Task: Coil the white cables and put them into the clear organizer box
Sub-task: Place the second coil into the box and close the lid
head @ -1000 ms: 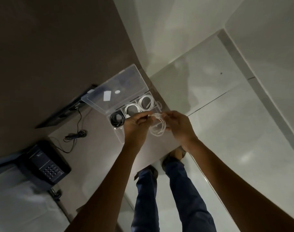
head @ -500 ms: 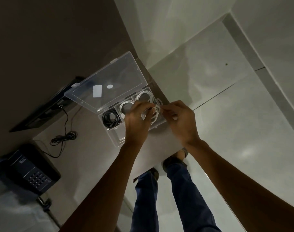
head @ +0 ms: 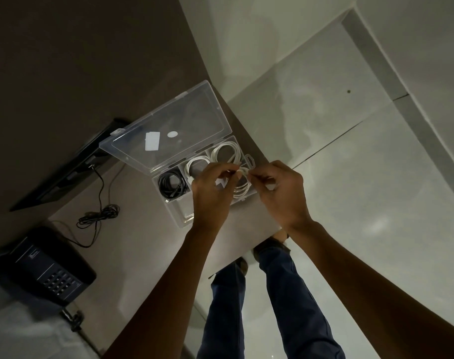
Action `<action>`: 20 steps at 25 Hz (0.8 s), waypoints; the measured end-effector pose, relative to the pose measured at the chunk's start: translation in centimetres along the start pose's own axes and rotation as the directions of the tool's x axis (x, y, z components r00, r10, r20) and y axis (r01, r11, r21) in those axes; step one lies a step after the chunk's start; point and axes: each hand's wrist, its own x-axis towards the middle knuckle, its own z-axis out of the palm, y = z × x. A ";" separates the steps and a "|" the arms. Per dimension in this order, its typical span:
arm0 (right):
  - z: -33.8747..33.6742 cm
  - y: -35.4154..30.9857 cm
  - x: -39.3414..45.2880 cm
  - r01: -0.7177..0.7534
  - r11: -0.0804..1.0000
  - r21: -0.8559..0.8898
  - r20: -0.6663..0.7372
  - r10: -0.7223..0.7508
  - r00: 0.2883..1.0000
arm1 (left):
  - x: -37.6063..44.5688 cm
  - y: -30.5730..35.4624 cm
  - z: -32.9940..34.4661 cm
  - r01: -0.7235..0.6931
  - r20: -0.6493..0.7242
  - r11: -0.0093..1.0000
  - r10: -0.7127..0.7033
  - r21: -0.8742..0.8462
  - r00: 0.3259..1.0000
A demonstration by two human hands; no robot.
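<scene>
The clear organizer box lies open on the table, its lid tilted back. Two coiled white cables fill its far compartments, and a coiled black cable sits in the left one. My left hand and my right hand meet over the box's near right compartment. Both pinch a third coiled white cable that hangs just above or in that compartment. My hands hide part of the coil.
A dark desk phone sits at the near left, its black cord bundled on the table. A dark flat device leans at the wall. The table edge runs by my legs, with tiled floor to the right.
Both hands have carried the white coil forward and down over the box. The view has shifted, so the box sits nearer the frame's middle.
</scene>
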 end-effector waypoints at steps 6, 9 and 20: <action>1.1 -0.2 0.2 -0.124 0.991 0.056 -0.017 0.125 0.992 | 1.3 0.4 -1.0 -0.203 0.227 0.953 0.152 0.223 0.962; 1.3 -0.3 0.4 -0.189 0.977 0.098 -0.036 0.193 0.981 | 1.5 0.6 -1.1 -0.133 0.241 0.953 0.067 0.271 0.968; 1.8 0.0 2.2 -0.401 0.907 0.128 0.041 0.399 0.916 | 2.6 1.1 -0.1 0.117 0.131 0.918 -0.179 0.379 0.975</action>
